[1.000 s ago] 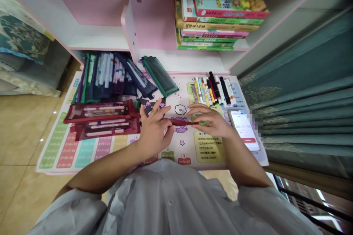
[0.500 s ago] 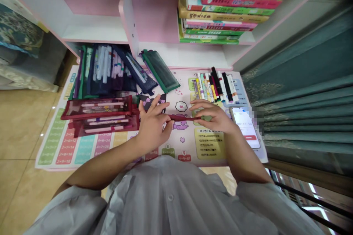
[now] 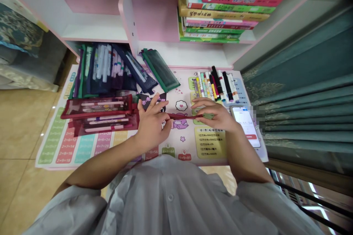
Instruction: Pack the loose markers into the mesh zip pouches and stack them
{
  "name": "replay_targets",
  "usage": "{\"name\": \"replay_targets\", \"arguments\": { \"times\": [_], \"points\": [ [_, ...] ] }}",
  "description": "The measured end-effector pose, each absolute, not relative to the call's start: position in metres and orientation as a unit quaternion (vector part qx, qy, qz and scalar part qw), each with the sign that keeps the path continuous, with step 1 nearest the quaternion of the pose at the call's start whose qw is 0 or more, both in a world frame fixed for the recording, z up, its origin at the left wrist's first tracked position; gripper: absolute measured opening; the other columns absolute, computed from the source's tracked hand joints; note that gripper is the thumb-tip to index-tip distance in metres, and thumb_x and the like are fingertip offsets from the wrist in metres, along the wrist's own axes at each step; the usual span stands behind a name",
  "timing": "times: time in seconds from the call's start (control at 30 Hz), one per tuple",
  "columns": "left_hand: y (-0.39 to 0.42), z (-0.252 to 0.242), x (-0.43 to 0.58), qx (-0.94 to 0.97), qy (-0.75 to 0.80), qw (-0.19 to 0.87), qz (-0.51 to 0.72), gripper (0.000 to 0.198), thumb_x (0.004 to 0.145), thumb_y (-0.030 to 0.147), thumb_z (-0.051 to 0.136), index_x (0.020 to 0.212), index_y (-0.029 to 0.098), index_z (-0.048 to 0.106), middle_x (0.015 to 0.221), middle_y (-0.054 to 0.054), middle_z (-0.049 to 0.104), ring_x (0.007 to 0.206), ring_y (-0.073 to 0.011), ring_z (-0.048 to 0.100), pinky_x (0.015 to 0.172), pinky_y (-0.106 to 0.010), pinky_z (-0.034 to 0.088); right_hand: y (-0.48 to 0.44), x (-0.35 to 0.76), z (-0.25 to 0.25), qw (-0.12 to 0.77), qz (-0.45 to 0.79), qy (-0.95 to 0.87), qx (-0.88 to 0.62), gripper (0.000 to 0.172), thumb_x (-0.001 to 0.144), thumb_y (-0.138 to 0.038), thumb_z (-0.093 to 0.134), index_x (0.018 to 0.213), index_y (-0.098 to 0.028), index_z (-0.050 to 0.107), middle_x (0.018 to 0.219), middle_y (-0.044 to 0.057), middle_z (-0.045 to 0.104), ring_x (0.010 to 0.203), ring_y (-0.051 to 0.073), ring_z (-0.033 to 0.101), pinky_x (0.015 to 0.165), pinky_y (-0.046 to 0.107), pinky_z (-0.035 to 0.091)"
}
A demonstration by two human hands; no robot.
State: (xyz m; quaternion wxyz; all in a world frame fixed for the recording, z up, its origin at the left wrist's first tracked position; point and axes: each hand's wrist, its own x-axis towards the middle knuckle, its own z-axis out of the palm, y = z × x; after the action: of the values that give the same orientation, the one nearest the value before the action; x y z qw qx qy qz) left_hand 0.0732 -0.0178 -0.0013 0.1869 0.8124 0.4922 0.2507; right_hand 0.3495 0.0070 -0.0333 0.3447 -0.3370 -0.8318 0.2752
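A dark red mesh pencil pouch (image 3: 184, 116) is stretched between my hands, seen almost edge-on as a thin strip. My left hand (image 3: 153, 120) pinches its left end between thumb and index finger, the other fingers spread. Thumb and fingertips of my right hand (image 3: 213, 115) close on the opposite end. Left of my left hand lie two red mesh pouches (image 3: 96, 114) with pens inside. Beyond the right hand, several markers (image 3: 216, 86) lie side by side in a row.
Filled blue, green and purple pouches (image 3: 103, 68) lie at the back left, beside a flat green mesh pouch (image 3: 161, 69). A phone (image 3: 246, 126) rests at the table's right edge. Stacked books (image 3: 220, 14) stand on the shelf; a curtain (image 3: 300, 102) hangs at right.
My left hand has shifted slightly left, and more of the red pouch's edge shows between the hands. My right hand has barely moved and keeps its grip.
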Motion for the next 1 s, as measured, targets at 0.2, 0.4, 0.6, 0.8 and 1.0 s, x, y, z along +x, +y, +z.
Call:
{"name": "replay_targets", "arguments": {
  "times": [0.2, 0.4, 0.6, 0.8, 1.0],
  "points": [
    [-0.016, -0.001, 0.070, 0.811, 0.497, 0.188, 0.246, 0.018, 0.082, 0.023, 0.061, 0.065, 0.022, 0.067, 0.129, -0.003, 0.066, 0.141, -0.0356, 0.039, 0.115, -0.071, 0.006, 0.008, 0.354, -0.036, 0.339, 0.286, -0.826, -0.349, 0.002, 0.082, -0.027, 0.072, 0.084, -0.026, 0.071, 0.107, 0.005, 0.072, 0.118, 0.027, 0.061, 0.100, 0.051, 0.053],
    [-0.013, 0.000, 0.066, 0.809, 0.503, 0.189, 0.239, 0.017, 0.081, 0.023, 0.060, 0.066, 0.022, 0.068, 0.128, -0.005, 0.066, 0.141, -0.0366, 0.039, 0.114, -0.072, 0.008, 0.010, 0.359, -0.036, 0.346, 0.274, -0.824, -0.355, 0.001, 0.082, -0.026, 0.072, 0.082, -0.026, 0.071, 0.107, 0.005, 0.072, 0.116, 0.026, 0.062, 0.099, 0.050, 0.053],
    [-0.012, 0.001, 0.064, 0.805, 0.508, 0.195, 0.236, 0.018, 0.081, 0.022, 0.060, 0.065, 0.022, 0.068, 0.128, -0.005, 0.066, 0.140, -0.0367, 0.040, 0.114, -0.072, 0.006, 0.010, 0.361, -0.036, 0.335, 0.277, -0.820, -0.372, 0.002, 0.083, -0.028, 0.071, 0.083, -0.027, 0.071, 0.108, 0.005, 0.072, 0.116, 0.027, 0.062, 0.100, 0.051, 0.053],
    [-0.012, 0.003, 0.063, 0.804, 0.509, 0.194, 0.237, 0.017, 0.080, 0.021, 0.061, 0.064, 0.022, 0.066, 0.128, -0.004, 0.066, 0.140, -0.0360, 0.040, 0.114, -0.073, 0.006, 0.009, 0.360, -0.032, 0.328, 0.268, -0.825, -0.374, 0.001, 0.084, -0.027, 0.070, 0.083, -0.027, 0.071, 0.107, 0.005, 0.072, 0.116, 0.026, 0.062, 0.099, 0.049, 0.053],
    [-0.010, 0.005, 0.060, 0.807, 0.509, 0.186, 0.235, 0.018, 0.079, 0.020, 0.060, 0.062, 0.021, 0.064, 0.125, -0.004, 0.068, 0.139, -0.0366, 0.041, 0.113, -0.075, 0.008, 0.009, 0.363, -0.033, 0.332, 0.273, -0.821, -0.377, 0.001, 0.082, -0.027, 0.071, 0.082, -0.027, 0.071, 0.108, 0.006, 0.071, 0.116, 0.027, 0.062, 0.099, 0.049, 0.053]
  ]
}}
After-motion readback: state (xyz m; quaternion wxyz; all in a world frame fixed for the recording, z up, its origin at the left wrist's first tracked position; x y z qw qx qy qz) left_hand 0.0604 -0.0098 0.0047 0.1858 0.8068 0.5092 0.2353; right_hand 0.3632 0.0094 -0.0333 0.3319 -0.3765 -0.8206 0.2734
